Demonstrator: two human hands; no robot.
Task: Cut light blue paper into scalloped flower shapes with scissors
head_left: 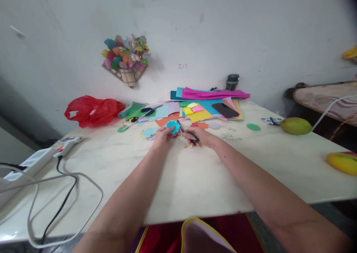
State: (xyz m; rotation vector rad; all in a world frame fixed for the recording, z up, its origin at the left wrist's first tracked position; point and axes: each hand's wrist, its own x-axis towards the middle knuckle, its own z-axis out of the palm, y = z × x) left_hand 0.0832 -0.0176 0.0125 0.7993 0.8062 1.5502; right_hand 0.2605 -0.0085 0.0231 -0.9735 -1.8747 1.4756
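Note:
Pinched in my left hand (162, 137) is a blue paper flower cutout (173, 126) with a scalloped edge. My right hand (201, 137) grips a pair of scissors (193, 137) by the dark handles. Their blades point up and left, close beside the flower's right edge; I cannot tell if they touch it. Light blue and yellow scalloped cutouts (148, 133) lie just left of my left hand. Beyond the scissors rest an orange cutout (203, 125) and a lilac paper oval (214, 125). Small paper scraps are scattered around my right hand.
Coloured paper sheets (164, 112), a phone (225, 110) and a second pair of scissors (150, 110) lie at the back. A red plastic bag (93, 112) sits back left. Power strips (36, 160) with cables occupy the left edge. A green mango (296, 126) and a yellow fruit (342, 162) are right.

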